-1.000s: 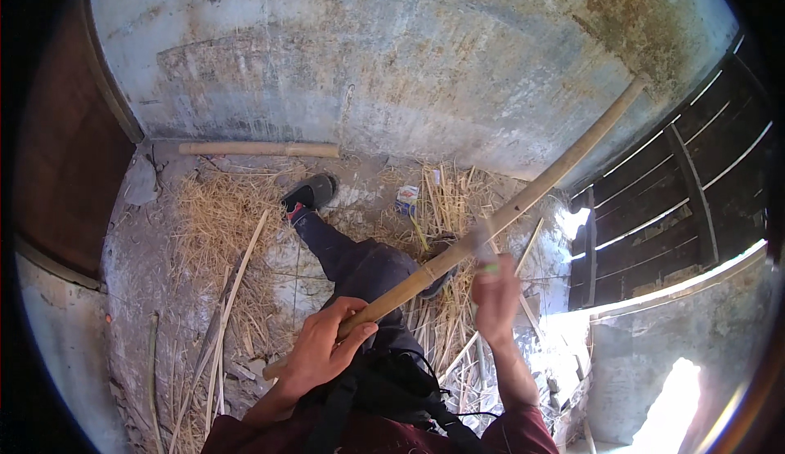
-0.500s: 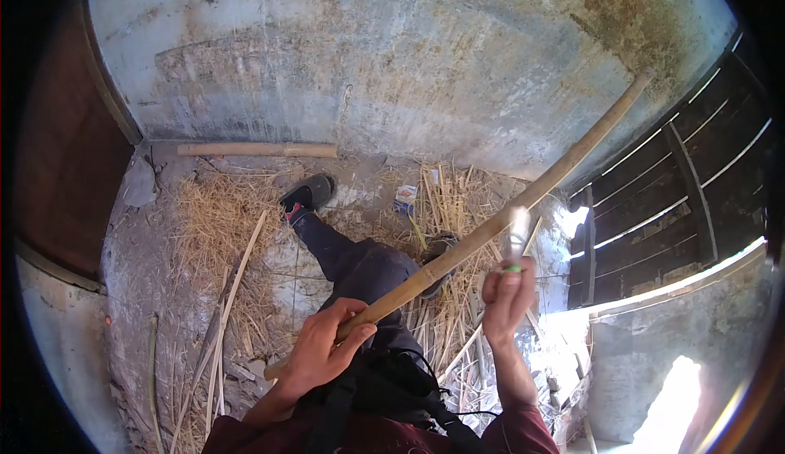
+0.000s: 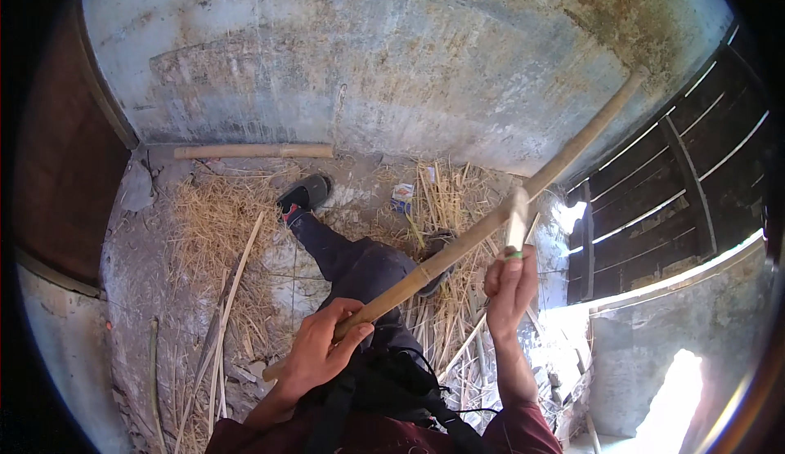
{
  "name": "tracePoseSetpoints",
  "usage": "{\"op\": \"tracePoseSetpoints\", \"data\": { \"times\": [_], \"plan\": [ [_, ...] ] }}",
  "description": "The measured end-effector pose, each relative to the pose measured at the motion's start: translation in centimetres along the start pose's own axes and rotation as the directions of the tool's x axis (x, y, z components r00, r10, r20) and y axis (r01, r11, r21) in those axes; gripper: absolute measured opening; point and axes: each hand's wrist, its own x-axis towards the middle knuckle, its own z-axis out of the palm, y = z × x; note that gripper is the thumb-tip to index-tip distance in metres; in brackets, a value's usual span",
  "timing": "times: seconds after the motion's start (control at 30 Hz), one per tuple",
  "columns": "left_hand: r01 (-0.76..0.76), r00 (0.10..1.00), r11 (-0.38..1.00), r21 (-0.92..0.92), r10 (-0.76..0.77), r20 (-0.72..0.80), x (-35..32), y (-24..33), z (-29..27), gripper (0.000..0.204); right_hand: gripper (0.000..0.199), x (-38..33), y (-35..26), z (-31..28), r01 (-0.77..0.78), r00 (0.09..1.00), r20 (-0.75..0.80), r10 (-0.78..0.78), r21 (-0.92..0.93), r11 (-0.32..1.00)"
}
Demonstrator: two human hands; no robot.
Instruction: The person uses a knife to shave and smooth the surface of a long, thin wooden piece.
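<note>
Left hand point(image 3: 319, 348) wrapped around the lower end of a long bamboo pole point(image 3: 491, 221), fingers curled over it, thumb on top. Pole runs diagonally from just below that hand up and right, tip reaching the concrete wall point(image 3: 392, 53) near the slatted wooden gate point(image 3: 695, 184).

Right hand point(image 3: 511, 286) closed in a fist around the handle of a knife point(image 3: 517, 221); green end of the handle shows at the top of the fist. Blade points up and sits against the pole at about mid-length; can't tell if the edge is actually cutting in.

Pole passes over the person's dark trouser leg point(image 3: 352, 262), which stretches toward the wall and ends in a black sandal point(image 3: 307, 195).

Floor point(image 3: 147, 241): dry straw and split bamboo strips point(image 3: 233, 286) scattered on both sides of the leg. Short wooden pole point(image 3: 253, 151) lies along the foot of the wall, left of the sandal. Small blue-white packet point(image 3: 402, 196) in the straw right of the sandal.
</note>
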Motion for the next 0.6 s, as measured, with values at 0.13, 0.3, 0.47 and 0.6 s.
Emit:
{"op": "tracePoseSetpoints", "data": {
  "times": [0.13,0.3,0.47,0.6],
  "plan": [
    [0.052,0.999,0.999,-0.010,-0.052,0.016,0.2,0.4,-0.1,0.028,0.021,0.2,-2.2,0.9,0.174,0.969,0.209,-0.135,-0.185,0.967],
    [-0.001,1.000,1.000,0.000,0.001,-0.014,0.2,0.1,0.3,0.029,0.021,0.2,-1.3,1.0,0.016,0.966,0.259,-0.009,-0.026,1.000],
    [0.019,1.000,0.999,0.035,-0.019,0.008,0.5,0.7,-0.2,0.028,0.030,-0.4,0.1,2.0,0.020,0.977,0.191,-0.091,0.343,0.939],
    [-0.055,0.996,0.997,0.062,0.059,-0.069,1.2,0.6,0.5,0.029,0.032,0.9,-1.6,2.2,0.085,0.996,-0.074,-0.050,0.629,0.773]
  ]
}}
